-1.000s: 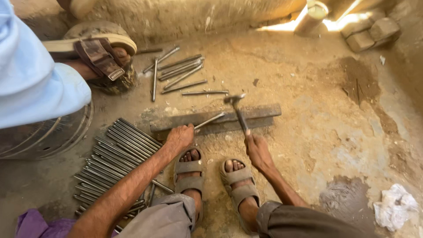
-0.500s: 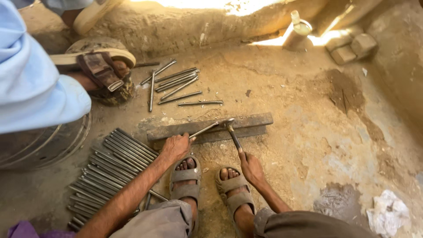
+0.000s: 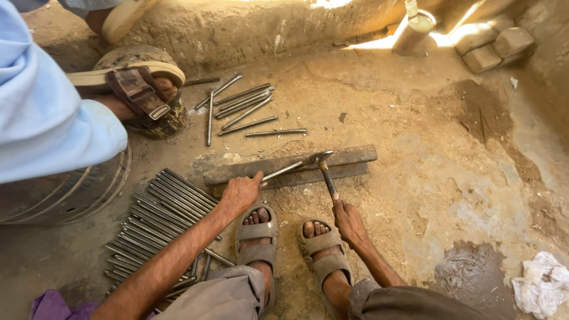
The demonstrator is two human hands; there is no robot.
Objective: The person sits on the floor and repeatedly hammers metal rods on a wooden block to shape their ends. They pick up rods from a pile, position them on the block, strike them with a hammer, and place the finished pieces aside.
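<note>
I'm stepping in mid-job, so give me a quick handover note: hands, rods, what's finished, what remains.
Left hand pins a metal rod on the flat iron bar.
Right hand grips the hammer, head down on the rod's end.
Small pile of rods lies beyond the bar; large pile sits by the left arm.
Which pile is finished cannot be told.

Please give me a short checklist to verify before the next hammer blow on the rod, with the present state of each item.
1. Left hand holds the rod on the flat bar: ok.
2. Right hand grips the hammer handle: ok.
3. Hammer head sits at the rod's tip: ok.
4. Left fingers away from the hammer head: ok.
5. Toes in open sandals lie close below the bar: not ok.
6. Bar steady on the ground: cannot tell.
</note>
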